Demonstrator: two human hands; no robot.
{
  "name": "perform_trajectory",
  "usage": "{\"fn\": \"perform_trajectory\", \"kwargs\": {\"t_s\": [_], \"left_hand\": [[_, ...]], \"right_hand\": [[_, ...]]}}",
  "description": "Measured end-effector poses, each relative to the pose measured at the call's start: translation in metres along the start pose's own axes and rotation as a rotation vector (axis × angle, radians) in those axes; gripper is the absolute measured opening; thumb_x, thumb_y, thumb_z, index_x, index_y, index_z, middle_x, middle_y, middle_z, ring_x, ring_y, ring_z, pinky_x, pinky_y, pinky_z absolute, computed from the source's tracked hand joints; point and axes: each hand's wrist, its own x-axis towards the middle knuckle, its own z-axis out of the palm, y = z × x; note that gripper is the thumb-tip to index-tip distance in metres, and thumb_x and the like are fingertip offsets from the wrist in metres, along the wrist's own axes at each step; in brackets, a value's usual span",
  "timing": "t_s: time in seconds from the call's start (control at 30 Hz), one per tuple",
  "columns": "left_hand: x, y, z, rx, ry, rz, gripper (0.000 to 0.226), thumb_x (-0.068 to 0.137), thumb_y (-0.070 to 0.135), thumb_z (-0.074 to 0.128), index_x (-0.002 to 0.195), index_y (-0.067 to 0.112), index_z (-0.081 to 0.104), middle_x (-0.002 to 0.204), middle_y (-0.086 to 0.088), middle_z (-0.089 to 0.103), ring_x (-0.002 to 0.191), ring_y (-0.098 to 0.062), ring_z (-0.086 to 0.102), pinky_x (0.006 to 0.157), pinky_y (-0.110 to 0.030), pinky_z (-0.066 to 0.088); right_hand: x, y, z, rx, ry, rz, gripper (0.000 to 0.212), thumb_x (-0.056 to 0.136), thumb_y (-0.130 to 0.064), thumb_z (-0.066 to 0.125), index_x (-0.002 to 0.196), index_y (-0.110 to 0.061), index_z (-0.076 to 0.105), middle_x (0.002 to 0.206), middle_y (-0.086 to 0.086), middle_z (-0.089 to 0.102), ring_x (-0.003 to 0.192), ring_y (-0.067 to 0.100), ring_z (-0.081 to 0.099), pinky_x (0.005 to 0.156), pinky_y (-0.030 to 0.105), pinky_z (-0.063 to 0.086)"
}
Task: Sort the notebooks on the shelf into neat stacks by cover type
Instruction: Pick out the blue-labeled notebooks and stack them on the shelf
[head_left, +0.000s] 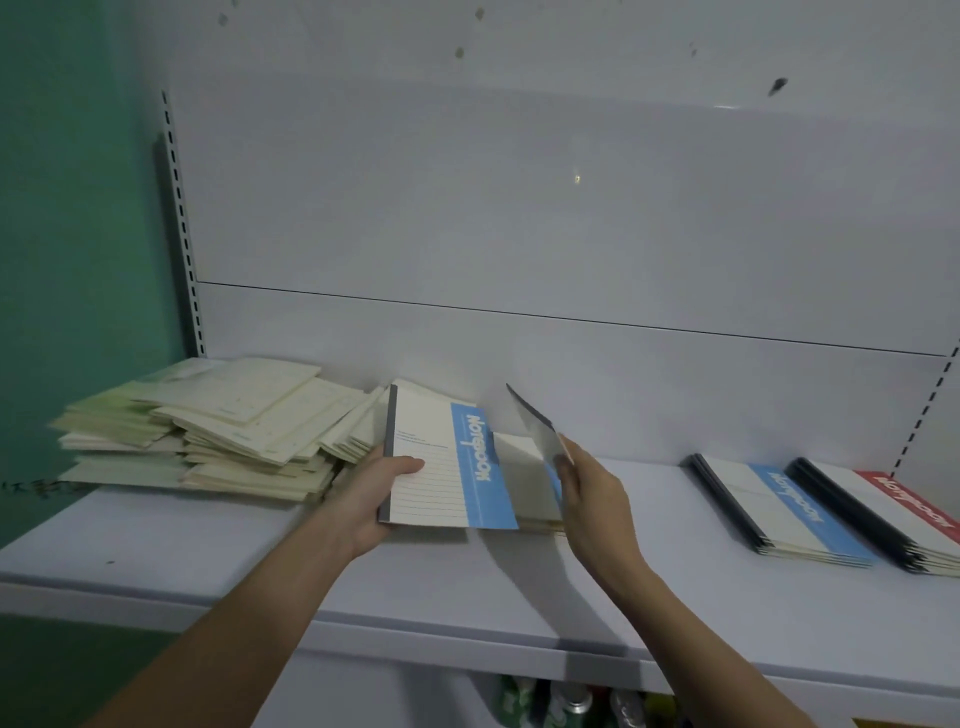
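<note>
My left hand grips a blue-banded notebook by its grey spine, thumb on the cover, holding it tilted just above the shelf. My right hand pinches a second notebook by its lower edge and holds it up on edge, so only its dark thin side shows. Under both lies another pale notebook with a blue band. At the left sits a loose, untidy heap of pale green notebooks. On the right stand a neat blue-banded stack and a red-banded stack.
The white back panel rises right behind the notebooks. A slotted upright borders the shelf at the left next to a green wall. Bottles show on a level below the shelf edge.
</note>
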Motion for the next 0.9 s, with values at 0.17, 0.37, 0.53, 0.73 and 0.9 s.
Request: {"fn": "perform_trajectory", "kwargs": {"t_s": [0.17,0.37,0.53,0.73,0.9], "left_hand": [[-0.002,-0.009,0.027,0.001,-0.024,-0.037,0.026,0.102,0.028,0.048,0.124,0.019,0.058,0.11,-0.013,0.069,0.099,-0.03,0.066,0.075,-0.039,0.056],[0.004,-0.012,0.03,-0.023,-0.049,-0.038,0.03,0.098,0.019,0.054,0.127,0.016,0.059,0.113,-0.011,0.072,0.102,-0.03,0.069,0.072,-0.037,0.058],[-0.002,-0.004,0.016,0.007,0.029,0.04,0.03,0.096,0.0,0.049,0.121,0.015,0.059,0.111,-0.012,0.07,0.098,-0.028,0.067,0.077,-0.039,0.055],[-0.008,0.008,-0.005,-0.009,0.08,0.098,0.026,0.098,0.003,0.049,0.115,0.02,0.059,0.104,-0.006,0.071,0.095,-0.024,0.067,0.072,-0.037,0.055],[-0.009,0.006,-0.013,-0.004,0.107,0.084,0.024,0.098,0.005,0.05,0.115,0.019,0.06,0.108,-0.008,0.071,0.098,-0.026,0.067,0.076,-0.039,0.055]], "right_hand": [[-0.022,-0.03,0.003,-0.056,-0.222,-0.243,0.049,0.102,-0.011,0.039,0.144,-0.038,0.041,0.142,-0.012,0.048,0.127,0.005,0.045,0.1,0.025,0.042],[-0.039,-0.035,0.02,-0.257,-0.479,-0.476,0.049,0.103,-0.047,0.03,0.151,-0.037,0.026,0.158,-0.013,0.024,0.146,0.008,0.019,0.118,0.031,0.02],[-0.019,-0.028,0.009,0.05,-0.263,-0.11,0.048,0.1,-0.049,0.024,0.136,-0.031,0.051,0.132,-0.019,0.05,0.122,-0.001,0.044,0.096,0.015,0.03],[0.007,0.017,0.019,-0.426,-0.444,-0.009,0.05,0.102,-0.044,0.034,0.147,-0.02,0.036,0.154,-0.001,0.036,0.141,0.019,0.032,0.112,0.035,0.028],[0.003,0.029,0.033,-0.578,-0.628,-0.08,0.056,0.099,-0.054,0.034,0.146,-0.024,0.028,0.154,-0.003,0.028,0.144,0.022,0.02,0.118,0.049,0.015]]}}
